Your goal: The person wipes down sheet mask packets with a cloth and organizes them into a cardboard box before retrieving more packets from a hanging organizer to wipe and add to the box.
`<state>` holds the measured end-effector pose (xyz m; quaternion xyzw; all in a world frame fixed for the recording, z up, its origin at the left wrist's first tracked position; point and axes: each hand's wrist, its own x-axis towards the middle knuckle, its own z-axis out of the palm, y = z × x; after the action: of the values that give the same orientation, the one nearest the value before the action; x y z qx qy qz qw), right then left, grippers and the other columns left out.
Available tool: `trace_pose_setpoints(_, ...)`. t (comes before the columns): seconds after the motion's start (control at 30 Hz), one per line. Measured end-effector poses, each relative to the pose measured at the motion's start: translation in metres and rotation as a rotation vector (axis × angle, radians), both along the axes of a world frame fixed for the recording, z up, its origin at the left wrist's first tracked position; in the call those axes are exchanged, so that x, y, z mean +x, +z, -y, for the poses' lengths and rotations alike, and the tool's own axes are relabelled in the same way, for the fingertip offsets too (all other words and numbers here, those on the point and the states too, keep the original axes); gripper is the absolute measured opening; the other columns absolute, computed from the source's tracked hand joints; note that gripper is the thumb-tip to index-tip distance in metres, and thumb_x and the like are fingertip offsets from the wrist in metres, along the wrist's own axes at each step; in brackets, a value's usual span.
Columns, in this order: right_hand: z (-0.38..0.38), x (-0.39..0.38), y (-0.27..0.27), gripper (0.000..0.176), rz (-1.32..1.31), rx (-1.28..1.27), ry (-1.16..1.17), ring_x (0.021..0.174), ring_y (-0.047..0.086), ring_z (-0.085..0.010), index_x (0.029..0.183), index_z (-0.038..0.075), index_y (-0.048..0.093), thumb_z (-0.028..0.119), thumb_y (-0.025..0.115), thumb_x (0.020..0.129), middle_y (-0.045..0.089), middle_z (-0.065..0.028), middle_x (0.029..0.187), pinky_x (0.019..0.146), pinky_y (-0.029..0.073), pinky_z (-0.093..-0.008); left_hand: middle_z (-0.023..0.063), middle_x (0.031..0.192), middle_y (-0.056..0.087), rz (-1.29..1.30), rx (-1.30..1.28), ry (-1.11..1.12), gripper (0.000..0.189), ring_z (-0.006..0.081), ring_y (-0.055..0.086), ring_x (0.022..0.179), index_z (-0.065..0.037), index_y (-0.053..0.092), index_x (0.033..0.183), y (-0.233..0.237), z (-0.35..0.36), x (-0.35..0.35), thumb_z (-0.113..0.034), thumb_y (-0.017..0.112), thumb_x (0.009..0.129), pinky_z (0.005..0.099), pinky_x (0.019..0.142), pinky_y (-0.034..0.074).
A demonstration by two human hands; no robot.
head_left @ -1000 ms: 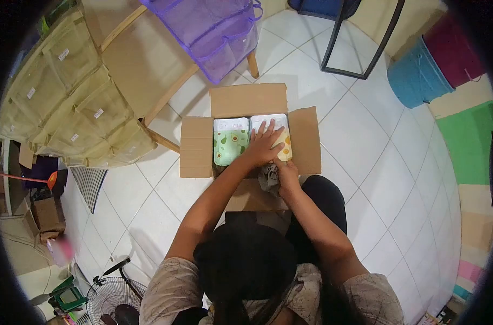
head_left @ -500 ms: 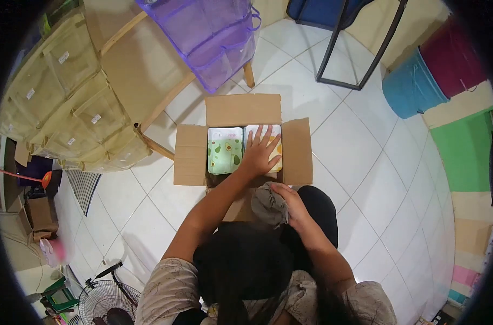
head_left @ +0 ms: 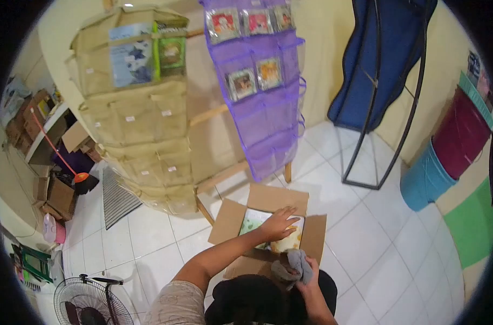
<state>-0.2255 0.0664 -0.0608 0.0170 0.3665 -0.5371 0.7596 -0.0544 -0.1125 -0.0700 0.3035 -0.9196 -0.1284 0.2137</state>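
Note:
A cardboard box (head_left: 279,196) with its flaps folded out stands on the floor before me. Inside it lie a green-patterned packet (head_left: 253,221) and, to its right, a white packet with a yellow-orange pattern (head_left: 287,243). My left hand (head_left: 279,223) rests with fingers outstretched on the top of the yellow-orange packet, covering part of it. Near the box's front right corner, my right hand (head_left: 311,272) is closed on a crumpled grey cloth (head_left: 297,263).
Behind the box hang a beige pocket organizer (head_left: 135,116) and a purple pocket organizer (head_left: 265,116) with small packets on a wooden frame. A black metal frame (head_left: 361,184) and stacked buckets (head_left: 426,179) are at right. At left are a fan (head_left: 89,303) and a broom (head_left: 84,181).
The view has tilted up, so the box sits lower and more of the organizers shows. My left hand stays on the yellow-orange packet; the cloth in my right hand has changed shape.

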Motion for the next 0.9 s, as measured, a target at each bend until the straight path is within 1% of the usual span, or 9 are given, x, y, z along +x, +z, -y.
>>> trace_pose_setpoints(0.13, 0.005, -0.011, -0.027, 0.042, 0.223, -0.139, 0.069, 0.079, 0.058, -0.0231, 0.112, 0.002, 0.058, 0.032, 0.051, 0.083, 0.064, -0.0115, 0.102, 0.055, 0.045, -0.0314, 0.0218, 0.14, 0.045, -0.129, -0.036, 0.102, 0.041, 0.0408, 0.039, 0.132, -0.009, 0.059, 0.125, 0.092, 0.046, 0.041, -0.018, 0.063, 0.086, 0.0498, 0.108, 0.035)
trace_pose_setpoints(0.27, 0.005, -0.014, -0.035, 0.042, 0.224, -0.134, 0.071, 0.076, 0.058, -0.0223, 0.112, 0.001, 0.058, 0.03, 0.049, 0.083, 0.064, -0.0118, 0.101, 0.055, 0.045, -0.031, 0.0186, 0.132, 0.052, -0.199, -0.448, 0.257, 0.037, 0.0388, 0.047, 0.125, -0.01, 0.065, 0.112, 0.214, 0.072, 0.087, -0.01, 0.067, 0.076, 0.0486, 0.104, 0.039)
trace_pose_setpoints(0.33, 0.004, -0.02, -0.033, 0.04, 0.29, -0.152, 0.139, 0.074, 0.058, -0.0227, 0.111, 0.001, 0.057, 0.028, 0.049, 0.083, 0.064, -0.012, 0.099, 0.054, 0.044, -0.0312, 0.0168, 0.125, 0.058, -0.188, -0.774, 0.351, 0.031, 0.0373, 0.054, 0.119, -0.01, 0.067, 0.103, 0.294, 0.064, 0.112, -0.005, 0.065, 0.072, 0.0495, 0.1, 0.043)
trace_pose_setpoints(0.4, 0.004, -0.021, -0.03, 0.04, 0.273, -0.146, 0.101, 0.074, 0.058, -0.0229, 0.111, 0.001, 0.057, 0.028, 0.048, 0.083, 0.065, -0.012, 0.099, 0.054, 0.044, -0.0312, 0.0169, 0.126, 0.058, -0.204, -1.025, 0.475, 0.035, 0.0375, 0.05, 0.124, -0.011, 0.065, 0.105, 0.359, 0.071, 0.15, -0.001, 0.066, 0.072, 0.0499, 0.103, 0.039)
trace_pose_setpoints(0.53, 0.006, -0.022, -0.041, 0.039, 0.32, -0.215, 0.13, 0.075, 0.059, -0.0232, 0.111, 0.001, 0.057, 0.027, 0.048, 0.082, 0.065, -0.0116, 0.099, 0.055, 0.045, -0.0312, 0.0143, 0.131, 0.054, -0.152, -1.333, 0.745, 0.033, 0.0375, 0.051, 0.119, -0.006, 0.063, 0.111, 0.498, 0.069, 0.219, -0.01, 0.063, 0.078, 0.0473, 0.102, 0.039)
trace_pose_setpoints(0.6, 0.007, -0.022, -0.045, 0.039, 0.334, -0.218, 0.139, 0.076, 0.059, -0.0231, 0.11, 0.002, 0.058, 0.026, 0.049, 0.082, 0.065, -0.0115, 0.099, 0.055, 0.045, -0.0315, 0.0143, 0.122, 0.059, 0.099, -1.409, 0.851, 0.031, 0.0342, 0.052, 0.118, -0.005, 0.062, 0.112, 0.548, 0.078, 0.25, -0.014, 0.061, 0.083, 0.0457, 0.102, 0.039)
trace_pose_setpoints(0.7, 0.009, -0.021, -0.056, 0.038, 0.239, -0.163, 0.128, 0.077, 0.059, -0.0228, 0.11, 0.002, 0.058, 0.027, 0.05, 0.081, 0.065, -0.011, 0.098, 0.054, 0.045, -0.0318, 0.0157, 0.11, 0.064, 0.572, -0.64, 1.074, 0.032, 0.0323, 0.056, 0.112, -0.004, 0.062, 0.114, 0.587, 0.082, 0.272, -0.018, 0.061, 0.085, 0.043, 0.099, 0.042)
trace_pose_setpoints(0.8, 0.008, -0.02, -0.061, 0.038, 0.179, -0.148, 0.13, 0.077, 0.059, -0.0226, 0.109, 0.003, 0.058, 0.028, 0.05, 0.081, 0.064, -0.0105, 0.095, 0.052, 0.044, -0.0318, 0.017, 0.105, 0.067, 0.439, -0.377, 0.941, 0.033, 0.0337, 0.061, 0.105, -0.004, 0.062, 0.114, 0.607, 0.089, 0.282, -0.022, 0.063, 0.086, 0.0406, 0.094, 0.046)
trace_pose_setpoints(0.9, 0.008, -0.018, -0.06, 0.038, 0.173, -0.18, 0.141, 0.075, 0.059, -0.0227, 0.108, 0.003, 0.057, 0.028, 0.05, 0.08, 0.063, -0.0104, 0.093, 0.051, 0.044, -0.0317, 0.0179, 0.111, 0.066, 0.578, -0.308, 0.915, 0.035, 0.0352, 0.062, 0.103, -0.006, 0.062, 0.114, 0.62, 0.091, 0.275, -0.026, 0.066, 0.085, 0.0403, 0.09, 0.048)
